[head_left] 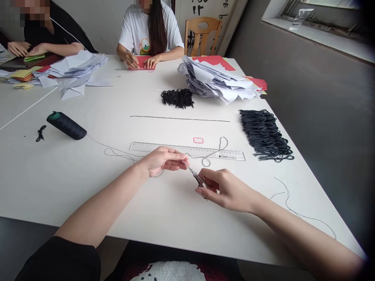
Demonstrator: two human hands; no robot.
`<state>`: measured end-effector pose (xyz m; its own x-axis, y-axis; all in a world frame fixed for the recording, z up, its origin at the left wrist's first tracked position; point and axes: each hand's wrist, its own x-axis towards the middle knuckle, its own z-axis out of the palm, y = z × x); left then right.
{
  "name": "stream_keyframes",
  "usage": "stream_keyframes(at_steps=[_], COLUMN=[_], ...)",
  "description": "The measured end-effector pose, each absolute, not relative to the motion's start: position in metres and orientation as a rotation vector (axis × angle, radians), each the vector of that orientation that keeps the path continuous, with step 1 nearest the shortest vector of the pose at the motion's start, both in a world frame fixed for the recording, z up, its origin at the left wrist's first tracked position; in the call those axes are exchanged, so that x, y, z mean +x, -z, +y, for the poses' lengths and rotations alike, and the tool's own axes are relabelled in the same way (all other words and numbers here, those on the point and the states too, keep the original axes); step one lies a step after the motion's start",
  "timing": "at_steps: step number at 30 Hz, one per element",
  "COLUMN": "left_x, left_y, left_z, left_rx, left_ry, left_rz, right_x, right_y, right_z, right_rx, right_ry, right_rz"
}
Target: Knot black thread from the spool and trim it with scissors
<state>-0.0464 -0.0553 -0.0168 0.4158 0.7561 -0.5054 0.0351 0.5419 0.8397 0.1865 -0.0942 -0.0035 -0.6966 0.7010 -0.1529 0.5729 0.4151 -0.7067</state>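
My left hand (166, 160) pinches a thin dark thread (117, 150) near the table's middle. The thread runs from a black spool (67, 125) lying on its side at the left. Beyond my fingers it loops (224, 146) over a clear ruler (234, 154). My right hand (224, 187) is closed around small metal scissors (197, 177), whose tips reach my left fingertips. Whether the blades touch the thread is too small to tell. A straight dark line (180, 118) stretches across the table behind the ruler.
Bundles of black loops lie at the right (265, 134) and back middle (177, 98). Paper piles (216, 80) stand behind. A small black knot (41, 133) is left of the spool. Loose threads (288, 203) lie by my right forearm. Two people sit across the white table (164, 218).
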Motion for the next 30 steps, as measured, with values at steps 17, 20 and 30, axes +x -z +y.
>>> stream_keyframes(at_steps=[17, 20, 30], left_x=[-0.045, -0.045, -0.046], left_y=[0.018, 0.019, 0.018], left_z=[-0.055, -0.055, -0.055], left_rx=[0.898, 0.900, 0.909], left_ry=[-0.510, -0.508, -0.504], left_rz=[1.084, 1.082, 1.100], right_x=[0.184, 0.182, 0.184], right_y=[0.005, 0.005, 0.010], right_z=[-0.092, -0.091, -0.089], right_rx=[-1.129, -1.140, -1.102], right_ry=[-1.418, -1.425, -1.507], right_rz=[-2.466, -2.462, -2.420])
